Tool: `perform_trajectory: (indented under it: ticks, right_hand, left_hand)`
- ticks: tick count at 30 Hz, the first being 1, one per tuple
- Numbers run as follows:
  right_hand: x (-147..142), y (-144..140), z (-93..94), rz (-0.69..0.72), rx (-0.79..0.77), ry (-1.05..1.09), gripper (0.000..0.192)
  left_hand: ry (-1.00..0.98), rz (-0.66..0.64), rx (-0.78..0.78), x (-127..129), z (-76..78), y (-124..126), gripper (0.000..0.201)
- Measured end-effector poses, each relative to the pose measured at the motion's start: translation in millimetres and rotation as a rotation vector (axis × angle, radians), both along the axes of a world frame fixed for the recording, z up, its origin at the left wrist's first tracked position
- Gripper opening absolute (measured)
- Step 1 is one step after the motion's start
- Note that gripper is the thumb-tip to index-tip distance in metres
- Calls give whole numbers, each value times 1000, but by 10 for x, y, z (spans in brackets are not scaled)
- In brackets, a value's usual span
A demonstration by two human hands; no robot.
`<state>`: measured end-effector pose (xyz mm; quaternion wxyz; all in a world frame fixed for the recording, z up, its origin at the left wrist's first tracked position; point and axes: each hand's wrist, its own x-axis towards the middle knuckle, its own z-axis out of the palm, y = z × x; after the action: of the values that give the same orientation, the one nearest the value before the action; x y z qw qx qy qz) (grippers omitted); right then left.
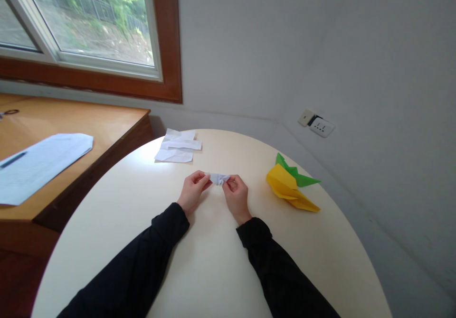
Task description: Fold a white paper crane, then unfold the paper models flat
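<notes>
A small folded white paper [218,179], creased and bunched near its middle, is stretched between my two hands just over the round table. My left hand [193,188] pinches its left end between thumb and fingers. At the other end, my right hand [236,194] grips the paper with bent fingers. Beyond my left hand lie several white paper pieces [176,154], partly overlapping. To the right of my right hand rests a folded paper shape, yellow [285,182] in front with a spiky green part [299,178] behind.
The round cream table [213,261] curves beneath my forearms. On the left, a wooden desk [117,114] carries large white sheets [53,161], a dark pen [13,160] and part of some scissors [11,112]. A wall socket [322,126] sits beyond the table's right side.
</notes>
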<state>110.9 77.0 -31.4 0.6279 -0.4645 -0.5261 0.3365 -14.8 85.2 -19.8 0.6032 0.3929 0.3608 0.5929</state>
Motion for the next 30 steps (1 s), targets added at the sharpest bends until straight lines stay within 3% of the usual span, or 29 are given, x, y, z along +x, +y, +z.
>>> perform_trajectory:
  ticks: [17,30]
  right_hand:
    - [-32,28,4,49,-70,80,16]
    - [-91,55,-18,124,-175,459,18]
  left_hand:
    - [-213,108,-60,107,-35,-13,22]
    - [-471,98,-183,116,-61,26,15]
